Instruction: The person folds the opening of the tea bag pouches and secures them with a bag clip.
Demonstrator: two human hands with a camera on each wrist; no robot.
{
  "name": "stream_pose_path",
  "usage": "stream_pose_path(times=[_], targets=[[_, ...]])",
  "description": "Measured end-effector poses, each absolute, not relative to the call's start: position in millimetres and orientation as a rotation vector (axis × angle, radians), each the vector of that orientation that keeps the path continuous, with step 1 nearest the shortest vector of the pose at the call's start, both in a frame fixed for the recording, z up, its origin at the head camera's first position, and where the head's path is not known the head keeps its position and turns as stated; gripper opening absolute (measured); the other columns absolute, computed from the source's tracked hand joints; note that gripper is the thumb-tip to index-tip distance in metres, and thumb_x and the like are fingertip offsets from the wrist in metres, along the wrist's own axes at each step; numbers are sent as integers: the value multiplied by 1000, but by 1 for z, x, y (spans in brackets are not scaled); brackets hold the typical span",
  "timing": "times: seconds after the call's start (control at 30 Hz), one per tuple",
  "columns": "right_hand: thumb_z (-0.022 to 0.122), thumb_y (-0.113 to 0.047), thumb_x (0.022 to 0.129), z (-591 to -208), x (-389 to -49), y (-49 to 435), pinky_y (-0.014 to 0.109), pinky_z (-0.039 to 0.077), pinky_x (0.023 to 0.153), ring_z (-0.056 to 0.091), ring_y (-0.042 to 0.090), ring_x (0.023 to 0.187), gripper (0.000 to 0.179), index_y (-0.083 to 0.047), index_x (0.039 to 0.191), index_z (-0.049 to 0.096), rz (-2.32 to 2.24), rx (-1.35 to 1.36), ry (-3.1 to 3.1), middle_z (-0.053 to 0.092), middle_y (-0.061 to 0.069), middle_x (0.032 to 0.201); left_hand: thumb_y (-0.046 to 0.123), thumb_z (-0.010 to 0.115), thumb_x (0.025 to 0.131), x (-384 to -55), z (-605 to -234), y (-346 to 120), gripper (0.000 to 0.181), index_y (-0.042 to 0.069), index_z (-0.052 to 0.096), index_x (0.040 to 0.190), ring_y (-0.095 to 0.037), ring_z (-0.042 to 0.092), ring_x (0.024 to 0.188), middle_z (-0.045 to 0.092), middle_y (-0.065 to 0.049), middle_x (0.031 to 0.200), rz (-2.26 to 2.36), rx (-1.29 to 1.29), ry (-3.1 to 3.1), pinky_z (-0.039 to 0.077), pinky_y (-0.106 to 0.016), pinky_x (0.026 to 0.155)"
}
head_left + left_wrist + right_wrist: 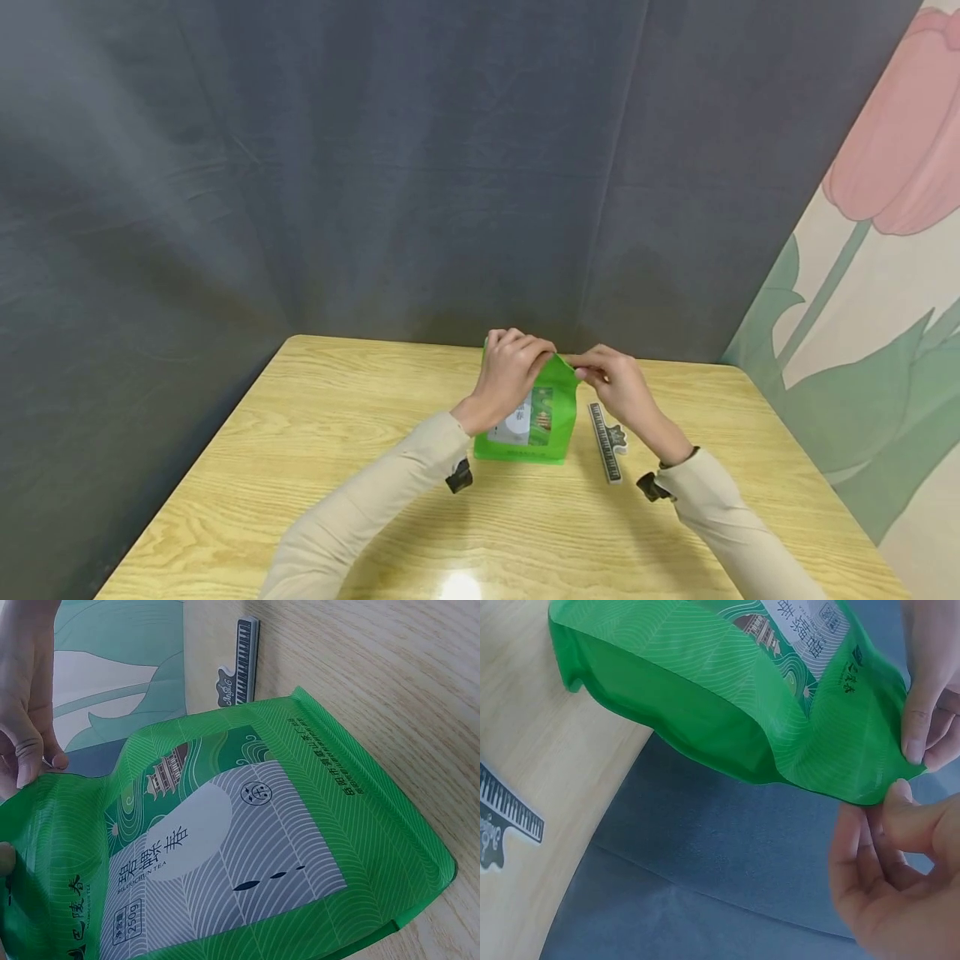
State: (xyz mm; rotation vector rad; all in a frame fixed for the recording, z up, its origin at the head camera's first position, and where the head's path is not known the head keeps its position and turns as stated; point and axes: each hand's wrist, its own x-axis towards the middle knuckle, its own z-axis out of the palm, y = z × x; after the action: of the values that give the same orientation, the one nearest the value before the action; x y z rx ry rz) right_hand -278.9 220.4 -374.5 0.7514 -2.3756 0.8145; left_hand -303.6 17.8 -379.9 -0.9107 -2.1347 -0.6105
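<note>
A green tea bag with a grey and white label stands upright on the table. Its lettering, including "250g", reads plainly on the tea bag in the left wrist view. My left hand grips the bag's top edge, fingers over the far side. At the top right corner, my right hand pinches the edge between thumb and fingers. In the right wrist view, the thumb and fingers of the right hand meet at the bag's corner, close beside the left hand.
A black and white piano-keyboard-shaped clip lies on the wooden table, right of the bag and below my right hand. Behind the table hangs a dark grey curtain. A wall painted with tulips stands at the right.
</note>
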Motion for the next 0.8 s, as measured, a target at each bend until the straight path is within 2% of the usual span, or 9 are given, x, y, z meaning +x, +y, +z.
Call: stream_pose_path(times=[0.13,0.3,0.37,0.57,0.8], targets=[[69,7,88,-373,-279,221,27,40,56,50,12,62,21,2,108,74,831,739,-2467,70,11,92,19,67,95,-304,-380,17,12,15,76,101,-14,59,86,74,3,98,-646,-918,-2124,37,-35,81],[65,6,91,-373,-278,220,26,34,53,38,10,53,22,4,112,73,867,709,-2548,71,13,87,19,67,96,-304,-380,16,12,15,76,101,-13,58,86,74,4,97,-666,-929,-2125,36,-35,81],[66,6,90,-374,-279,219,26,34,52,38,9,52,20,4,109,73,867,700,-2533,71,13,85,20,66,96,-304,-380,16,12,15,76,102,-13,58,87,74,4,97,-669,-932,-2130,36,-35,81],[71,13,82,-382,-283,214,27,41,54,51,12,57,16,4,95,74,848,701,-2417,70,11,78,19,66,96,-304,-380,16,12,15,76,102,-13,58,85,74,4,98,-662,-935,-2143,35,-34,79],[71,14,81,-389,-287,207,27,40,52,46,10,53,14,2,87,71,837,642,-2372,64,7,70,18,66,96,-304,-380,16,12,14,76,102,-13,57,84,74,4,98,-647,-933,-2150,35,-34,79]])
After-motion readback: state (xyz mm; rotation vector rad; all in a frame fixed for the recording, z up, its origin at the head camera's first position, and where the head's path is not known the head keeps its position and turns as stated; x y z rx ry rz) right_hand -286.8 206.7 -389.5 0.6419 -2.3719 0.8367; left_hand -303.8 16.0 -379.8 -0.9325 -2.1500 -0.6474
